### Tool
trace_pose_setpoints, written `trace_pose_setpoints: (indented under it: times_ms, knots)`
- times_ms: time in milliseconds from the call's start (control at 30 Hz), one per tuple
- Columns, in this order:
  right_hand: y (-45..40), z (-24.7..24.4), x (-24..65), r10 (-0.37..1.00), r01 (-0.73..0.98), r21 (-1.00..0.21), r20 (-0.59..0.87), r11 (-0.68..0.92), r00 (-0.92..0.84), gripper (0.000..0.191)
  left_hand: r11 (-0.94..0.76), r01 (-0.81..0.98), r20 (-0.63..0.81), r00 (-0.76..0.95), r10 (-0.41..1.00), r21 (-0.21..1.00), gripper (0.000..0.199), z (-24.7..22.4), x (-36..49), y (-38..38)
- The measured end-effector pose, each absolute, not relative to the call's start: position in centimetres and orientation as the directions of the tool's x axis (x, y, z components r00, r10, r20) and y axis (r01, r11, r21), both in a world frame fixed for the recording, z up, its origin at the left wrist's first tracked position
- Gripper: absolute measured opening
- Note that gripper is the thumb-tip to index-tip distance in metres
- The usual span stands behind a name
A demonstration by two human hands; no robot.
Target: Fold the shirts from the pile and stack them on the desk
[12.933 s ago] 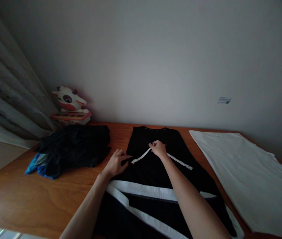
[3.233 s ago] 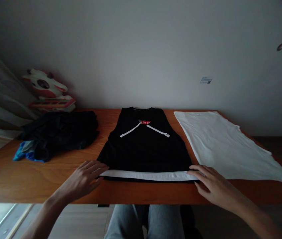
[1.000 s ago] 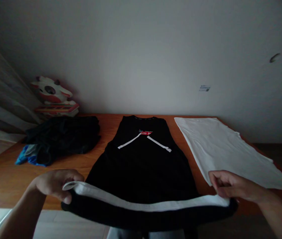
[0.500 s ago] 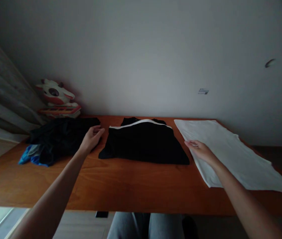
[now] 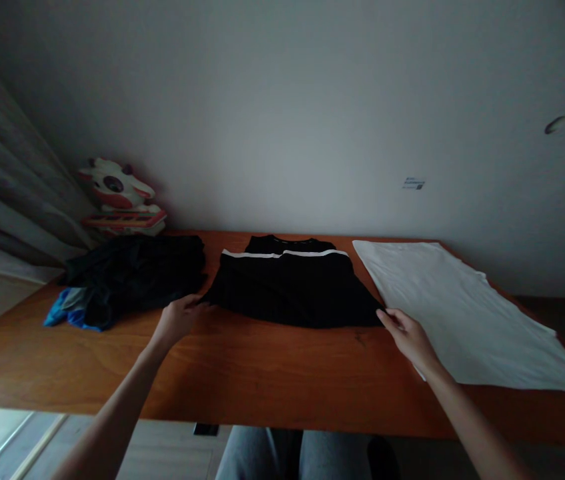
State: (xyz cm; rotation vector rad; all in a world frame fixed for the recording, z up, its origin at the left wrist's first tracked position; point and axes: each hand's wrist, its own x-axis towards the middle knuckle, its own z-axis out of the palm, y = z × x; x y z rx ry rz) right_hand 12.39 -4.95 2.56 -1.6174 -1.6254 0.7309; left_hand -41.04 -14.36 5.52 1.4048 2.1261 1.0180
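A black garment [image 5: 292, 287] with a white band along its far edge lies folded on the wooden table [image 5: 272, 380], in front of me. Its near left corner is pinched in my left hand [image 5: 180, 320], and its near right corner in my right hand [image 5: 407, 333]. Both corners look pulled outward and slightly raised. Behind the white band, a black neckline part of a garment shows. To the right, a white garment [image 5: 452, 307] is spread flat, partly under my right hand and forearm.
At the left lies a heap of black clothes [image 5: 137, 273] with a blue cloth [image 5: 75, 310] beneath. Behind it, against the wall, stands a cow-shaped toy [image 5: 120, 193] with a keyboard. A curtain [image 5: 7, 180] hangs at the far left.
Both hands have moved nearer to me and closed on the near corners of the black garment. Its white band now lies flatter, with a small step in the middle.
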Motion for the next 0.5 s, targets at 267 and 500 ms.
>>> trace_pose_setpoints:
  times_ms: [267,500]
  knots:
    - [-5.9,3.5,14.3,0.998,0.38,-0.924,-0.032,-0.052,0.059,0.066,0.057,0.213,0.052,-0.476,0.878,0.975,0.067,6.5,-42.0,-15.9]
    - [-7.8,5.0,14.1,0.957,0.528,-0.839,-0.247,-0.134,-0.149,0.062,0.303,0.387,-0.209,-0.265,0.941,0.871,0.069,6.7,-41.5,-17.7]
